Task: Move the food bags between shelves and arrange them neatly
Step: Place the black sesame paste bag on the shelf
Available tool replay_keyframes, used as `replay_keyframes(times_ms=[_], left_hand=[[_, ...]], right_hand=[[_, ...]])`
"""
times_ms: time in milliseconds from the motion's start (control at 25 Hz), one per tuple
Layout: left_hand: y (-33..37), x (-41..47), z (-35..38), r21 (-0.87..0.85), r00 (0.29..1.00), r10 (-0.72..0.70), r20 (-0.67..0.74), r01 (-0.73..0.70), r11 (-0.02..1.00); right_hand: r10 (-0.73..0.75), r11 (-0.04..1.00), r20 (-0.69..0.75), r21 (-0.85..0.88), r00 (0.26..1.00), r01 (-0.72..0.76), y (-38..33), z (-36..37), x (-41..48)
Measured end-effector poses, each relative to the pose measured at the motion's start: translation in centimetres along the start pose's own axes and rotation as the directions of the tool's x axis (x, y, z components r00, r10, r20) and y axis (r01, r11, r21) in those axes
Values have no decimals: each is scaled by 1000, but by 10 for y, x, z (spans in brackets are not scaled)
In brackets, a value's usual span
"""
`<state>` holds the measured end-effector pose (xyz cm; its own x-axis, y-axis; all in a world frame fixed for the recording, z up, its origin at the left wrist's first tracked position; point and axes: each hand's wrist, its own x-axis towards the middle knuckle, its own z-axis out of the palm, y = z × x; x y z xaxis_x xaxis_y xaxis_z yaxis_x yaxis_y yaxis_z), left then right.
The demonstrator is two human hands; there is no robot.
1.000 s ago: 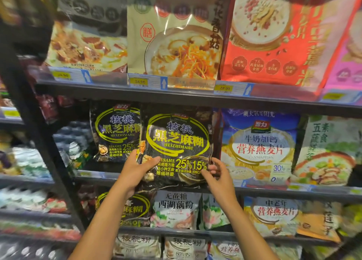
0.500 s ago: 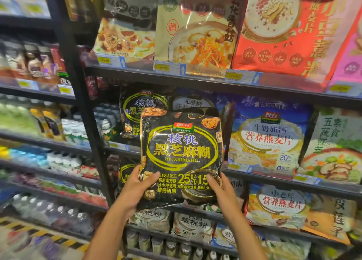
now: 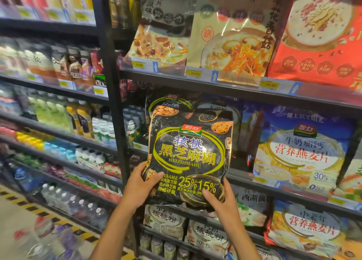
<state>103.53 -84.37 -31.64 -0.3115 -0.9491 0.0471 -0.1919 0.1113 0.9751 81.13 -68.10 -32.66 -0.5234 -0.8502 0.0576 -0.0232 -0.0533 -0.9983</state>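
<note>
Fingers (image 3: 156,176) of both hands are clamped on the bottom corners of the glossy black plastic bag of walnut and black sesame paste (image 3: 189,156), lettered in yellow-green. The left hand (image 3: 140,187) lays its thumb across the front with the rest curled behind, and the right hand (image 3: 221,203) pinches the other corner the same way. The bag is held upright in the air, in front of the dark metal middle shelf (image 3: 241,178) and clear of it, label facing out. Gripping it low at both corners looks meant to keep the floppy pouch flat and square, ready to go onto a shelf base first. Behind it on that shelf stands a matching black sesame bag (image 3: 166,105), with a blue oatmeal bag (image 3: 299,148) further along. The upper shelf (image 3: 235,89) carries a beige porridge bag (image 3: 231,44) and a red bag (image 3: 321,34); below sit white walnut-powder bags (image 3: 164,218). Off to one side, a separate rack holds clear drink bottles (image 3: 68,201).
</note>
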Motion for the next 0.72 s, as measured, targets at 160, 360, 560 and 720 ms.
replay_keyframes(times_ms=[160,360,560,720], left_hand=[[-5,51,-16,6,999,39,-23,-39,999],[0,125,-41,-32,997,80,-13,-80,996],[5,190,-59,-15,995,78,60,-77,997],[13,227,-58,-8,994,72,86,-71,997]], right_hand=[[-31,999,21,-9,999,31,-9,30,39],[-75,995,-17,-65,997,74,-21,70,102],[-84,990,-69,-117,994,75,-28,102,155],[-75,978,-108,-203,991,51,-29,112,191]])
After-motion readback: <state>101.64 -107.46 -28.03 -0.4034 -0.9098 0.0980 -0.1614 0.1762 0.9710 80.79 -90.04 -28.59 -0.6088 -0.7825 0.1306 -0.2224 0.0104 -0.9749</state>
